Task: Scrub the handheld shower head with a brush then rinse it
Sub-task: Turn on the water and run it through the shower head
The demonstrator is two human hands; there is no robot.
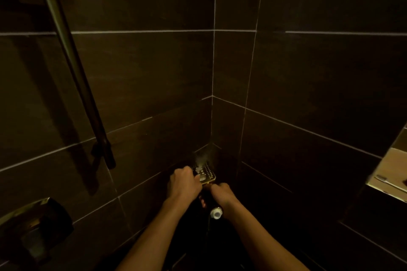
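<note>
A: Site: the corner of a shower, dark tiled walls (154, 72) with pale grout lines. Very low light. Where's the shower head (206, 173)?

B: Low in the corner, just above the point where the two walls meet the floor. It is held out in front of the person with the nozzle face turned up towards the camera. Rows of pale nozzles show, with a gold rim along the near edge.

A: Right hand (222, 193)?

B: Wrapped round the dark handle (211, 203), just below the head. Fingers are curled tight about it. The handle's white end (215, 214) pokes out towards the camera, below the wrist.

A: Left hand (184, 182)?

B: On the left part of the nozzle face, knuckles up, fingers curled downwards. Something dark sits under the fingertips, possibly a brush, but it is too dim to say. I cannot tell what it grips, if anything.

A: Water?

B: A faint pale spray (200, 158) rises off the far part of the nozzle face.

A: Surroundings?

B: A metal slide bar (72, 68) slants down the left wall. A gold-toned valve handle (33, 222) sits at lower left. A lit niche (387, 174) is cut into the right wall, and the small items on its ledge are unreadable.
</note>
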